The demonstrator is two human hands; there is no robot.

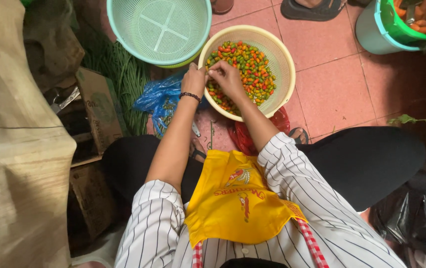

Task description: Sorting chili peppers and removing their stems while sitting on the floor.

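A cream plastic colander (281, 63) on the tiled floor holds many small red, green and orange chillies (248, 67). My left hand (193, 80), with a dark bead bracelet on the wrist, and my right hand (227, 77) meet over the near left rim of the colander. The fingertips of both hands pinch together on one small chilli. What exactly lies between the fingers is too small to see clearly.
An empty mint-green colander (161, 30) stands behind on the left. A blue plastic bag (159, 99) and long green beans (123, 74) lie left of it, by cardboard boxes (99, 106). A green tub of carrots (396, 25) and someone's sandalled foot (312, 7) are far right.
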